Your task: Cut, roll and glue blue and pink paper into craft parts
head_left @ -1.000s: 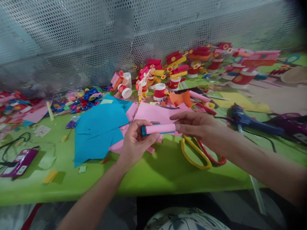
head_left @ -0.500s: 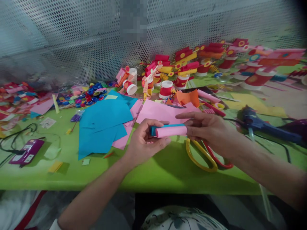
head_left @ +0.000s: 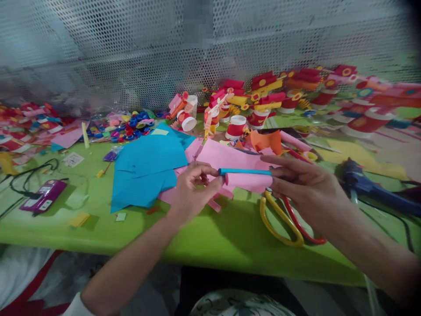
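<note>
A pink paper roll (head_left: 249, 181) and a thinner blue paper roll (head_left: 245, 171) lie side by side, held level above the table. My right hand (head_left: 302, 186) pinches both at their right ends. At the left ends, the thumb and curled fingers of my left hand (head_left: 194, 188) close on the rolls' tips; how firmly they grip is hard to see. Scissors with a yellow and a red handle (head_left: 281, 224) lie under my right hand. Behind the rolls is a pink paper sheet (head_left: 226, 153), and blue paper sheets (head_left: 148, 169) spread to the left.
A dark blue glue gun (head_left: 378, 184) rests at the right with its cord. Red-and-white paper cups (head_left: 237, 127) bearing rolled-paper pieces line the back before a perforated metal panel (head_left: 131, 57). A purple power block (head_left: 44, 195) with cables sits at left on the green table (head_left: 210, 245).
The rolls have shifted right, and my left hand has slid back toward their left ends, baring more of both. The whole view has moved slightly.
</note>
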### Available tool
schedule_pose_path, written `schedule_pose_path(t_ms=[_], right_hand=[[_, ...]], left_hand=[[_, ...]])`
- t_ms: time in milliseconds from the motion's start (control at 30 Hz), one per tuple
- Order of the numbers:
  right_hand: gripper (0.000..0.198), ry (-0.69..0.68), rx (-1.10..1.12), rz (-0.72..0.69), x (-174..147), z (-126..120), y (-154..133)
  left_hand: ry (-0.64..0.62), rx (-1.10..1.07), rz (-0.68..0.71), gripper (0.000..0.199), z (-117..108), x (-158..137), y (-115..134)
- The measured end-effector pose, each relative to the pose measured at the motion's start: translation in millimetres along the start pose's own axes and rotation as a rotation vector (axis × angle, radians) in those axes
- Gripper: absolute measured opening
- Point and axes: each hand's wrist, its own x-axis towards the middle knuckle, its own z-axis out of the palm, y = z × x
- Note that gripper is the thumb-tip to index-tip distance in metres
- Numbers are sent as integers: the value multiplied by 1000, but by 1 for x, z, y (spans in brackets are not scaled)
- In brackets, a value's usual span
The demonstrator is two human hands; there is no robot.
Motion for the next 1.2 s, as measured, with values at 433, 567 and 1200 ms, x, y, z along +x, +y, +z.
schedule_pose_path(t_ms=[433, 567, 1200], right_hand=[[50, 61, -49, -39, 1, 1, -1], [48, 51, -52, -53, 0, 0, 0], [40, 18, -388, -290, -14, -3, 3]], left_hand=[[115, -153, -60, 29, 1, 1, 7], [125, -113, 31, 27, 0, -2, 12], [-239, -226, -401, 70, -9, 2, 15]])
